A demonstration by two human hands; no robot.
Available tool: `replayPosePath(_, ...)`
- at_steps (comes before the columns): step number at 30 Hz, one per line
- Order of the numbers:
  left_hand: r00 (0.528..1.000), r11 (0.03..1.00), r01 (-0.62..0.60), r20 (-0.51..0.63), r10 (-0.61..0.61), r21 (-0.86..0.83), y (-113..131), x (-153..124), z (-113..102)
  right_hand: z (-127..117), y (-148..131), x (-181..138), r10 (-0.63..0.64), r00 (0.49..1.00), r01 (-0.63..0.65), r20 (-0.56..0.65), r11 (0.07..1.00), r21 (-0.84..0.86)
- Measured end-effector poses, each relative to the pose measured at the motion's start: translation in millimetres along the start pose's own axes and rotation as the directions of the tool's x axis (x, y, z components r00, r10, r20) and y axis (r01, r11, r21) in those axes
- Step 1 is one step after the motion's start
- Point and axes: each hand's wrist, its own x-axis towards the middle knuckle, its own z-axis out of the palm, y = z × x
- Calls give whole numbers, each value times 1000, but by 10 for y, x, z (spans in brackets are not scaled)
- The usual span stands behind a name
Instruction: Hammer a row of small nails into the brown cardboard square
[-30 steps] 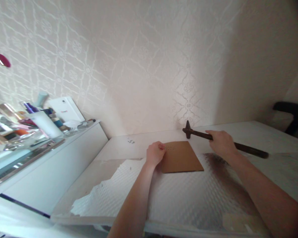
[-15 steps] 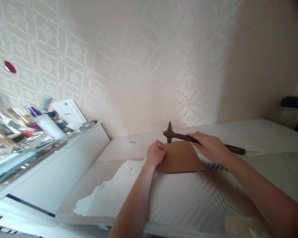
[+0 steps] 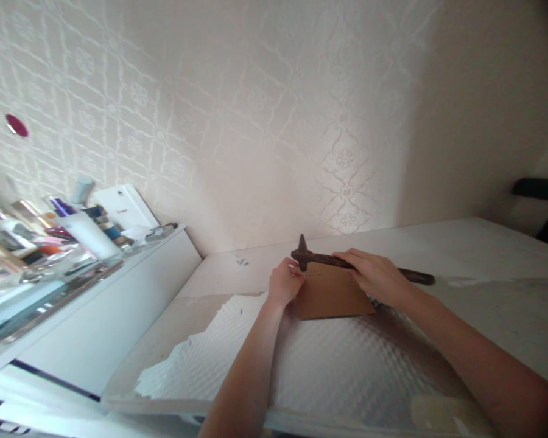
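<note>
My right hand (image 3: pixel 378 274) is wrapped round the dark handle of a hammer (image 3: pixel 331 260). The hammer's head is at the upper left corner of a brown board (image 3: pixel 335 295), right beside the fingers of my left hand (image 3: pixel 285 281). That hand rests at the board's left edge with fingertips pinched together; whatever is between them is hidden or too small to make out. Rows of small dots mark the upper part of the board. Beneath the board lies a white quilted sheet (image 3: pixel 329 359) with a ragged left edge.
Several small shiny pieces (image 3: pixel 242 261) lie on the white table (image 3: pixel 228 274) near the wall. At left, a white cabinet (image 3: pixel 105 316) carries bottles (image 3: pixel 91 234), a white box (image 3: pixel 126 207) and other clutter. A black chair part (image 3: pixel 541 191) shows at far right.
The hammer has come down and slightly left, with its head now close to my left fingers. My left hand and the board have hardly moved.
</note>
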Motion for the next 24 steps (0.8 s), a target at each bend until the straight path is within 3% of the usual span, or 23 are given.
replayPosePath(24, 1000, 1000, 25, 11, -25, 9, 28, -7, -17, 17, -34, -6, 20, 1000, -20, 21, 1000, -2)
